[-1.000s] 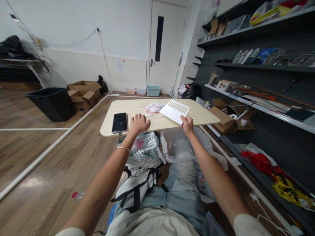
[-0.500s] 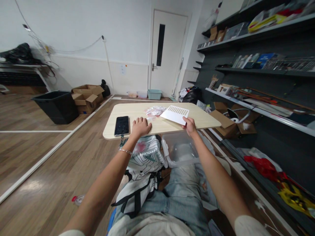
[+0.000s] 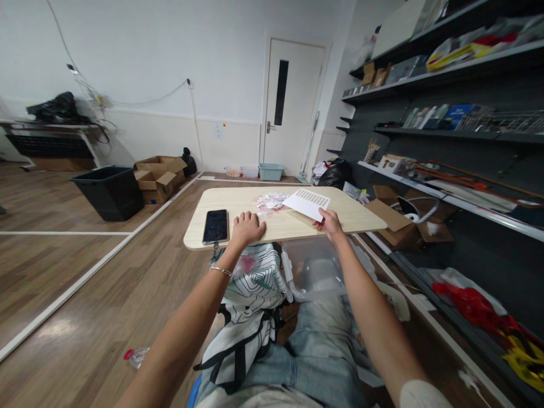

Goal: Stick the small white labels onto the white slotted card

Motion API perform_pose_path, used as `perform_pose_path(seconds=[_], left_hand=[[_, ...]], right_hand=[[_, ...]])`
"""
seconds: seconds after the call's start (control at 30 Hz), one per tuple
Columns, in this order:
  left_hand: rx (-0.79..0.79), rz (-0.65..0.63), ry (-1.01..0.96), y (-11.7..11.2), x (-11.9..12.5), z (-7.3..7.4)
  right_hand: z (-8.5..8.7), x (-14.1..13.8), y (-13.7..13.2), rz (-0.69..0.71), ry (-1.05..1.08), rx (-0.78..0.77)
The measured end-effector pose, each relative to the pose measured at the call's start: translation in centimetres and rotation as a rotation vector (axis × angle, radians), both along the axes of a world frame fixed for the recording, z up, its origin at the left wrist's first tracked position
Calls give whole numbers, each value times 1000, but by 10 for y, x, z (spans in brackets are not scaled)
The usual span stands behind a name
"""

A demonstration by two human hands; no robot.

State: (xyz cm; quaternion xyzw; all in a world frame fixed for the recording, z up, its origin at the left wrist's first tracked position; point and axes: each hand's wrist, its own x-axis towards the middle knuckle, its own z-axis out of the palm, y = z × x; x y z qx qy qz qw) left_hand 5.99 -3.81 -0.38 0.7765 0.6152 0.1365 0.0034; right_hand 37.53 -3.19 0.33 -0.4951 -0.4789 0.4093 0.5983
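Observation:
My right hand pinches the near corner of a white sheet printed with a row of dark bars, held low over the light wooden table. My left hand rests on the table's near edge with its fingers curled under, nothing visible in it. A black phone lies flat just left of that hand. A small heap of white and pink paper bits sits behind my left hand, beside the sheet.
A clear plastic bin and a black-and-white patterned bag sit under the table by my knees. Dark shelves crammed with goods line the right wall. A black tub and cardboard boxes stand at left; a white door is behind.
The view has tilted up and drawn back a little. My right hand has lowered the white sheet closer to the tabletop. My left hand stays at the table edge.

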Motion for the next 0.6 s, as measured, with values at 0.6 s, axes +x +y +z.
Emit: perform_pose_path(seconds=[0.6], left_hand=[[-1, -5, 40, 12, -6, 7]], right_hand=[[3, 0, -4, 31, -83, 4]])
